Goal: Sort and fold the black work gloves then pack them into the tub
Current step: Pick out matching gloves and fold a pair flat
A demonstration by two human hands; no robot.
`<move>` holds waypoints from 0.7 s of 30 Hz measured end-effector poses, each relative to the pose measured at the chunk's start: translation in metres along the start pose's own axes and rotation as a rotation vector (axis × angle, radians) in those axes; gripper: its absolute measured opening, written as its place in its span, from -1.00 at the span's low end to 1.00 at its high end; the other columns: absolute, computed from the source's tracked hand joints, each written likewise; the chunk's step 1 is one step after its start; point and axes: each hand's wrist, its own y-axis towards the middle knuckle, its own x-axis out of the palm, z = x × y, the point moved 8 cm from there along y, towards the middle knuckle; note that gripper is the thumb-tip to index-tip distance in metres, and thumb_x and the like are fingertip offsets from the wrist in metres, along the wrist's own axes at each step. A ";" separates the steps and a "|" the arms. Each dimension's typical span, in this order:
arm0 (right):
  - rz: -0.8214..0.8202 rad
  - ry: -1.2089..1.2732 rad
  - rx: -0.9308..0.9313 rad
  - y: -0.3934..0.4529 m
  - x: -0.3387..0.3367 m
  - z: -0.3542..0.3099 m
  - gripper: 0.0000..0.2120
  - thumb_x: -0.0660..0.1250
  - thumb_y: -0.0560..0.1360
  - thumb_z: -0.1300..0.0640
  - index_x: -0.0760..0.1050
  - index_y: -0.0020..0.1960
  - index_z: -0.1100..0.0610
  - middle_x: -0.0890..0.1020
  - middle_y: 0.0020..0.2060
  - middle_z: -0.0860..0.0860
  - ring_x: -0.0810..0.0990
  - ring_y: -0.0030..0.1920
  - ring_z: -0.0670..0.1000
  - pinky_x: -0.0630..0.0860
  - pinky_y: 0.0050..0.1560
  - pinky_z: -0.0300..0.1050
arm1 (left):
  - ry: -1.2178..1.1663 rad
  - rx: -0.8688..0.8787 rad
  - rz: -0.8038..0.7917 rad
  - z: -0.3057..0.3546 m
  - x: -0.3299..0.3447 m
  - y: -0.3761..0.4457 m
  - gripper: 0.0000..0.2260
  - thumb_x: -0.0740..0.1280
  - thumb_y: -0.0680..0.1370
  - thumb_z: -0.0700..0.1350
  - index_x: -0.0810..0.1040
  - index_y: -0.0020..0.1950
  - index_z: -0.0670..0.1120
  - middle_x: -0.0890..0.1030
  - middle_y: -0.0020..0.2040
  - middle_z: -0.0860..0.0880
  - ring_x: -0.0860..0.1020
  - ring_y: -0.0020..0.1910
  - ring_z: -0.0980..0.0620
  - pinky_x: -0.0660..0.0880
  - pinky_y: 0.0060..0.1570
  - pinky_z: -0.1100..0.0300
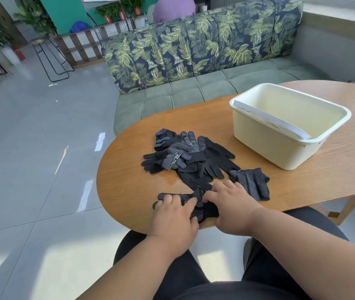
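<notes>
Now we see black work gloves lying on the near rounded end of a wooden surface (334,161). They are thin black fabric, and many show small white grip dots on the palm side, while others show only plain black backs. Some carry a small white printed mark.

Our left hand (173,219) lies flat on one dotted glove (196,202) at the near edge, its fingers (167,199) straight and a little spread, pressing down. Our right hand (233,206) rests on the same glove, just beside the left one; its fingers (210,198) reach to the left over the fabric, but we cannot tell if they pinch it or only press it.

A loose pile of gloves (185,156) lies beyond the hands, in the middle of this end. The gloves overlap so much that we cannot count them exactly; there are at least five or six. Another small stack of dotted gloves (252,182) lies to the right, partly hidden behind the right hand, and it seems to be two gloves or more.

One cream plastic tub (265,146) stands far right on the surface, well apart from the gloves. A pale grey handle (273,120) rests across its rim. Its bottom is not fully visible.
</notes>
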 end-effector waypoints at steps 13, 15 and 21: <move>0.152 0.042 0.008 0.007 -0.014 0.001 -0.71 0.24 0.53 0.08 0.51 0.23 -0.04 0.53 0.09 0.01 0.54 0.08 0.14 0.45 0.07 0.02 | 0.038 -0.045 -0.004 0.008 0.000 -0.007 -0.52 0.09 0.58 0.41 0.41 0.33 0.14 0.46 0.19 -0.10 0.36 0.22 -0.16 0.30 0.19 -0.09; 0.238 0.088 -0.035 0.004 -0.019 -0.002 -0.70 0.20 0.49 0.06 0.57 0.17 -0.06 0.57 0.02 -0.01 0.54 0.02 0.12 0.44 0.04 0.01 | 0.026 -0.054 0.000 0.006 0.000 -0.008 -0.56 0.12 0.59 0.39 0.42 0.31 0.14 0.47 0.18 -0.09 0.37 0.22 -0.15 0.31 0.21 -0.08; 0.370 0.178 -0.145 -0.001 -0.030 -0.011 -0.75 0.24 0.43 0.09 0.59 0.00 -0.16 0.56 -0.05 -0.12 0.49 -0.05 0.04 0.42 -0.01 -0.01 | -0.142 -0.074 0.043 -0.007 0.004 -0.012 -0.77 0.22 0.61 0.18 0.52 0.20 0.15 0.52 0.16 0.03 0.44 0.21 -0.09 0.39 0.21 -0.03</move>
